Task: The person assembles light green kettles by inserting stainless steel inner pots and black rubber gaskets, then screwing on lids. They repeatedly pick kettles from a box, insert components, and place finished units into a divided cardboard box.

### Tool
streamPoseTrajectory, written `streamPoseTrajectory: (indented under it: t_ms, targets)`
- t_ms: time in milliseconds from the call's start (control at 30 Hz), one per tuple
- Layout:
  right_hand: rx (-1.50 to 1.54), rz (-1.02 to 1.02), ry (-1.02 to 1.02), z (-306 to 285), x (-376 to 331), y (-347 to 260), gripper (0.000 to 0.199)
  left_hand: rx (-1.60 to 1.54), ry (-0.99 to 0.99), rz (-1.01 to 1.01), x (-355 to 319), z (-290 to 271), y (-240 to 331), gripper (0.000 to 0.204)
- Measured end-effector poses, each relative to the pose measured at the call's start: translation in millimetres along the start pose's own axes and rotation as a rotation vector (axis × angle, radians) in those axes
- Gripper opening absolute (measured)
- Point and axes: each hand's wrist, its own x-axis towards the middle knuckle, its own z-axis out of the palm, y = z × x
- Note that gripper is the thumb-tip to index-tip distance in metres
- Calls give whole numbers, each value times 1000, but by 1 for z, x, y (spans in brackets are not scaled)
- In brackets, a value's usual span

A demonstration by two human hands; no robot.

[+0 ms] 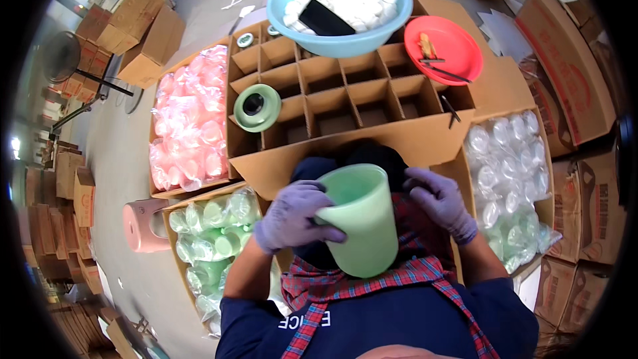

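Tilted before my apron, a tall pale green plastic container (364, 229) shows its open mouth. My gloved left hand (299, 216) grips it on the left side, with the thumb across the front; whether it has a handle there is hidden. My gloved right hand (442, 203) is raised to the right of the container, apart from it, fingers loosely bent and spread, holding nothing I can see. Ahead stands a cardboard box (345, 146) with divided compartments. A round green lid (258, 108) with a black centre rests on its near left compartments.
A blue basin (274, 10) of white pieces, with a black phone (325, 18) on them, and a red bowl (458, 46) sit on the box. Cartons of bagged pink cups (189, 119), green containers (212, 239) and clear ones (505, 159) flank me. A pink stool (141, 226) stands left.
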Motion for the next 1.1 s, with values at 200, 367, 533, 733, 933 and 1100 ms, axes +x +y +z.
streamPoseTrajectory:
  t_ms: [200,367,533,733,933,1100]
  targets:
    - [391,-233,-364,15,-17,-41,130,-684,881,-553,-37,19,17,44]
    - [-61,-685,49,41,2,-80,104,-827,564,-419,-70,66,-20,53]
    - [33,-756,-15,48,0,-89,102,-416,557,-352,-116,88,-58,62]
    - [31,-783,-37,49,-2,-77,96,-1863,554,-55,-63,71,-14,75]
    - [81,-804,-58,50,-3,-77,84,-1899,524,-40,-50,65,-13,77]
    - [62,-796,-74,46,-2,-77,83,-1802,633,-202,-49,59,-9,78]
